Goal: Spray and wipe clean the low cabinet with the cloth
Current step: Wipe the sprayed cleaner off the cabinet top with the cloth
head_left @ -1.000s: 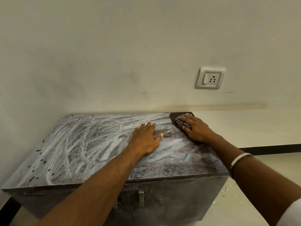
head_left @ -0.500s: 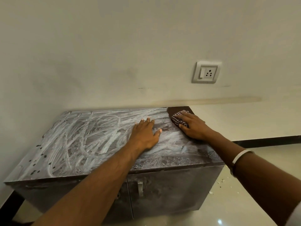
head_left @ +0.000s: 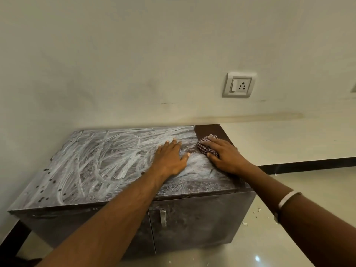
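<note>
Unmoved: right hand (head_left: 226,155) fingers pressing checked cloth (head_left: 206,146) | left hand (head_left: 170,158) flat, spread | cabinet (head_left: 92,166) top white-smeared

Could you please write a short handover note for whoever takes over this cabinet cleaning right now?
Left hand: flat and open on the cabinet top, bracing, holding nothing.
Right hand: pressing the checked cloth against the top near the back right corner.
Done: only a small dark patch at that corner is wiped clean.
Left: the rest of the top is covered in white smeared residue; the front doors look dusty too. No spray bottle in view.
</note>
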The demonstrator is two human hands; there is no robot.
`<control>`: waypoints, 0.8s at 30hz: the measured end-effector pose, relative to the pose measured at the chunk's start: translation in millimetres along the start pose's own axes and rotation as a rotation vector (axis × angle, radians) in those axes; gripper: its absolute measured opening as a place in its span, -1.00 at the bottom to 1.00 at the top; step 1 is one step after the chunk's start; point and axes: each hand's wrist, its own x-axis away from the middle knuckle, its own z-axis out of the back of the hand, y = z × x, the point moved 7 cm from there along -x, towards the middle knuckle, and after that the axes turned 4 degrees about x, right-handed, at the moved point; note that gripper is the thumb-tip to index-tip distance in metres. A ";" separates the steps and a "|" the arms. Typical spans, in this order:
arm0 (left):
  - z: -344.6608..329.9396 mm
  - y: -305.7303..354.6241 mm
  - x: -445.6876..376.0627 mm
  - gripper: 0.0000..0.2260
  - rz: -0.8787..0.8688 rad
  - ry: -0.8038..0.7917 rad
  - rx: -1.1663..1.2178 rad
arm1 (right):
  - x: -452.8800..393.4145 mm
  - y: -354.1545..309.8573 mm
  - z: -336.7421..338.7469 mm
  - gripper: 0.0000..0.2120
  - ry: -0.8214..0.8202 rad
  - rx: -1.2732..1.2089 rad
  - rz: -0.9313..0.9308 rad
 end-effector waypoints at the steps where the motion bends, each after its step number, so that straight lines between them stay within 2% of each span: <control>1: -0.2 0.7 -0.6 -0.41 -0.002 0.004 -0.001 | 7.0 0.6 1.7 -0.54 -0.001 -0.017 0.020; 4: -2.1 -1.4 -3.6 -0.40 0.006 0.019 0.005 | 17.5 9.8 6.0 -0.55 0.013 -0.024 0.022; 8: -3.7 -3.6 -2.2 -0.40 0.016 0.017 -0.001 | 2.2 13.2 2.5 -0.54 0.025 0.021 -0.087; 14: 4.8 -6.0 -1.7 -0.40 0.018 0.042 0.000 | 29.6 -6.8 1.4 -0.54 0.028 -0.022 0.037; 20: 6.9 -1.3 9.1 -0.40 -0.014 0.026 0.000 | 30.0 10.2 1.5 -0.53 0.015 0.022 -0.087; 24: 10.6 3.5 15.8 -0.41 -0.014 0.030 0.010 | 40.5 -14.4 -3.6 -0.53 0.024 0.008 -0.010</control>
